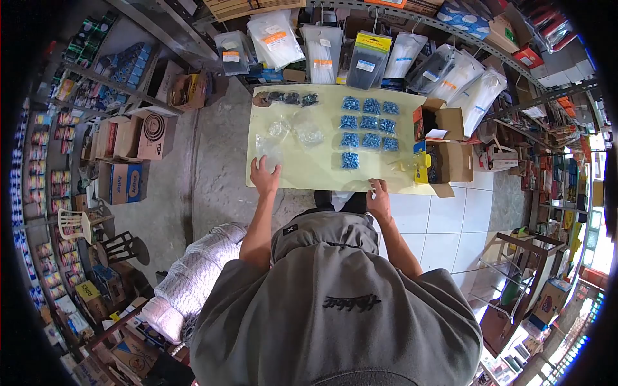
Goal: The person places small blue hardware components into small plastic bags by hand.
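Observation:
My left hand (264, 176) is at the near left edge of the pale yellow table (309, 174), fingers spread and holding nothing. Just beyond its fingertips lies a clear plastic bag (265, 149), with more crumpled clear plastic (309, 134) further in. At the near edge, right of the middle, my right hand (378, 199) rests with its fingers loosely bent and apart. Nothing shows in it. Small packs of blue pieces (369, 123) lie in three columns on the table; the nearest pack (349, 160) sits beyond my right hand. Several dark packs (293, 98) line the far left edge.
Two open cardboard boxes (458, 162) stand at the table's right end, beside a yellow packet (421, 168). Bagged cable ties (370, 61) hang behind the table. Stocked shelves flank both sides. A white wrapped roll (199, 276) lies to my left, and a metal-legged frame (515, 276) stands right.

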`<control>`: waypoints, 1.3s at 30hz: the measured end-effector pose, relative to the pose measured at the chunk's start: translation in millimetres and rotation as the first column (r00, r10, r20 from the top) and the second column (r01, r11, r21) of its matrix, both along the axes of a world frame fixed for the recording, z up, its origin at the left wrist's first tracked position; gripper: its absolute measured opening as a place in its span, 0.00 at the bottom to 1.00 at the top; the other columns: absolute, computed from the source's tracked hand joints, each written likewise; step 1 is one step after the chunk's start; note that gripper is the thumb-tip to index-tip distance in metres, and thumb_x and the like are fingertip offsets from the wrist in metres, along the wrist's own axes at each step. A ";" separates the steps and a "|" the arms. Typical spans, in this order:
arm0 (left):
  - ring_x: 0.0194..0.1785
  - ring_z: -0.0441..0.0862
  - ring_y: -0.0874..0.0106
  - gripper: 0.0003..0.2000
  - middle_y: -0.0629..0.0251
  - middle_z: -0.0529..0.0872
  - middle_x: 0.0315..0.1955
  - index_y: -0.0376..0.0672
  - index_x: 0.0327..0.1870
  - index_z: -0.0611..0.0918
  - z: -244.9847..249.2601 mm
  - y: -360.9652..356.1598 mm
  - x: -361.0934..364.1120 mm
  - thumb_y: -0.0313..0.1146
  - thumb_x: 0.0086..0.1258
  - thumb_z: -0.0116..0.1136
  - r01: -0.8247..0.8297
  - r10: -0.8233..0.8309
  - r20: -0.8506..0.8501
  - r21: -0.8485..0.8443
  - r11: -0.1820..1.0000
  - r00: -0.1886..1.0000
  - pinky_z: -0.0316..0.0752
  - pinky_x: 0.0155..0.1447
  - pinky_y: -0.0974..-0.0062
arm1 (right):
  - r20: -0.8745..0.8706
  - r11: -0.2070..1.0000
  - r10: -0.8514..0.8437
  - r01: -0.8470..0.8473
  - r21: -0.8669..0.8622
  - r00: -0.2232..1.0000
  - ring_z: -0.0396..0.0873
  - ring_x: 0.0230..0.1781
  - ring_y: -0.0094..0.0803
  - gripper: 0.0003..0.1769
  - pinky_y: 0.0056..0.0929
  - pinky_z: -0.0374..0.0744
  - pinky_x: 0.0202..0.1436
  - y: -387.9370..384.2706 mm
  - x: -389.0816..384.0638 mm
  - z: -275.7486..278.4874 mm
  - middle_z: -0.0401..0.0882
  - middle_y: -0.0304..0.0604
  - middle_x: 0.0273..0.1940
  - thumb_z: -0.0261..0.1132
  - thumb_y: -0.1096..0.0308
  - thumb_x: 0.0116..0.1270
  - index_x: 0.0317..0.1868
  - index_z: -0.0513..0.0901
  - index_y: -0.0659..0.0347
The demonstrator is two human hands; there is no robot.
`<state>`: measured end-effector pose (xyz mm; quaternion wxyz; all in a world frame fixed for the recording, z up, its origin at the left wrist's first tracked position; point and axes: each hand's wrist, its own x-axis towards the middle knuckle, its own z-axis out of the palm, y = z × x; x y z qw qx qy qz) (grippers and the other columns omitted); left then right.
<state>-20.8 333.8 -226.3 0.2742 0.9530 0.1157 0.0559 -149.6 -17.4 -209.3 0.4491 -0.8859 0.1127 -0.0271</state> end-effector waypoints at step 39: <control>0.31 0.79 0.78 0.08 0.64 0.84 0.29 0.33 0.40 0.83 197.8 -204.4 3.2 0.31 0.68 0.62 0.118 -0.515 -0.018 -0.966 0.231 0.857 0.74 0.39 0.79 | -0.149 0.234 -0.402 0.259 0.937 0.903 0.82 0.41 0.26 0.18 0.24 0.79 0.45 -72.9 74.9 209.0 0.85 0.44 0.41 0.65 0.76 0.64 0.55 0.75 0.66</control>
